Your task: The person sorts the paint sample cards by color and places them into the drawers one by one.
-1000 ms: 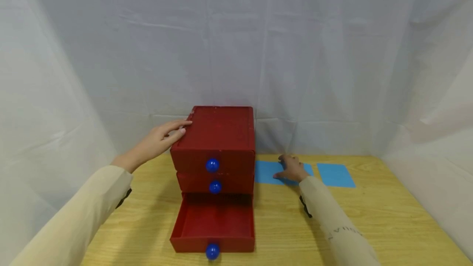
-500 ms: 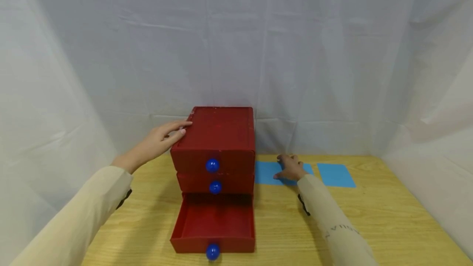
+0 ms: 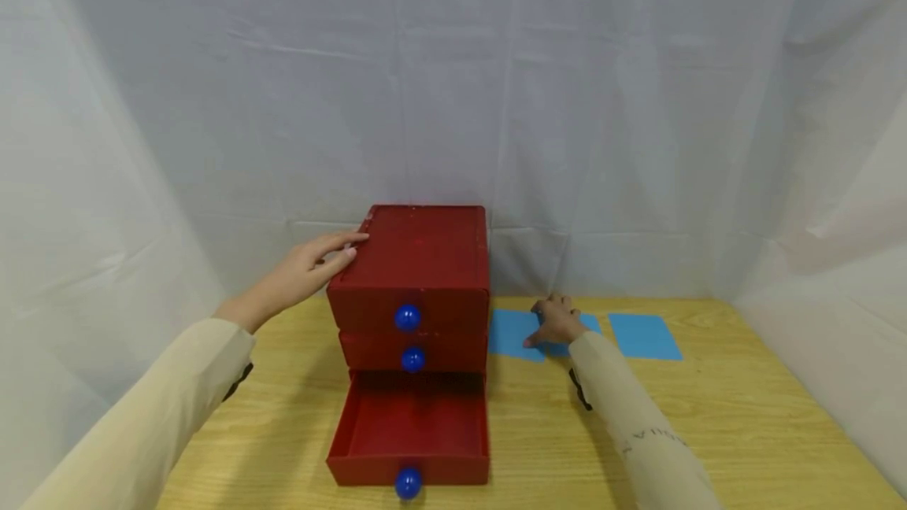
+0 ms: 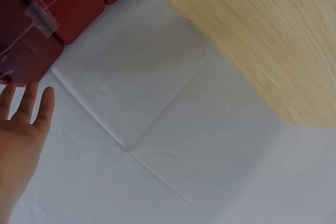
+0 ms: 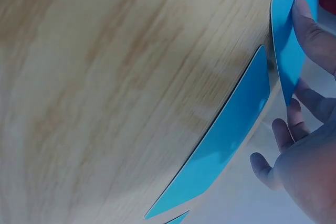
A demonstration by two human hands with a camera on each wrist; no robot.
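A red three-drawer chest (image 3: 425,258) with blue knobs stands mid-table. Its bottom drawer (image 3: 411,427) is pulled out and shows nothing inside. My left hand (image 3: 312,266) rests with straight fingers on the chest's top left edge; in the left wrist view the left hand (image 4: 21,129) sits beside the chest's (image 4: 63,3) taped side. My right hand (image 3: 560,321) is just right of the chest on a blue card (image 3: 512,330). In the right wrist view the thumb (image 5: 310,30) and fingers pinch that blue card (image 5: 286,51), its edge raised off the wood.
A second blue card (image 3: 643,335) lies flat farther right on the wooden table (image 3: 708,431). Another blue card (image 5: 226,140) lies flat next to the pinched one. White cloth (image 3: 638,140) closes in the back and both sides. The open drawer's knob (image 3: 407,483) reaches the front edge.
My right hand has shifted slightly toward the back and the blue card under it has tilted up at one edge. The left hand and chest have not moved.
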